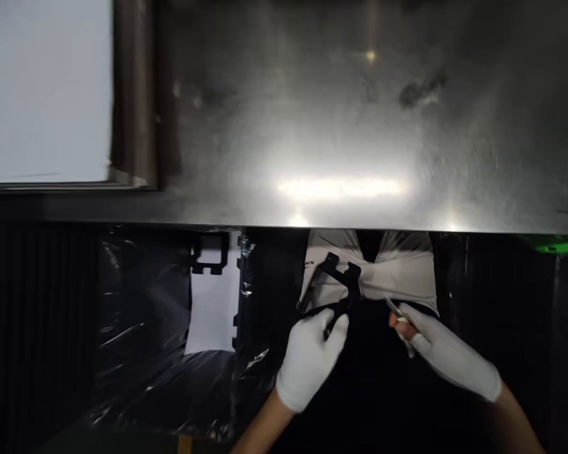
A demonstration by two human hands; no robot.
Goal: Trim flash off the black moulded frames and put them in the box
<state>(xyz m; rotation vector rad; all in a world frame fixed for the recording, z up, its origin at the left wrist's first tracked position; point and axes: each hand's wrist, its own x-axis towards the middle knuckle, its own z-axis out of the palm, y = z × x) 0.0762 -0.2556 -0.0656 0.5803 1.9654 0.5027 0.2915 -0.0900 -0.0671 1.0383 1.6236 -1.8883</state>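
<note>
In a white glove, my left hand (315, 356) pinches a black bracket-like plastic part (353, 280) between thumb and fingers, holding it above my lap. The part has an angular, notched outline, and its lower end is hidden by the hand. To its right, my right hand (442, 347) is closed around a slim tool with a thin metal tip (392, 306). That glove leaves some fingertips bare. The tip points up and left, apart from the black part. Blur and the fingers hide the tool's exact kind.
A shiny metal tabletop (265, 126) spans the view beyond my hands, its front edge above my lap. A stack of white sheets (42, 94) lies at its left. Below left, a black plastic-lined container (142, 328) holds another black notched part (211, 268) and a white sheet (211, 315).
</note>
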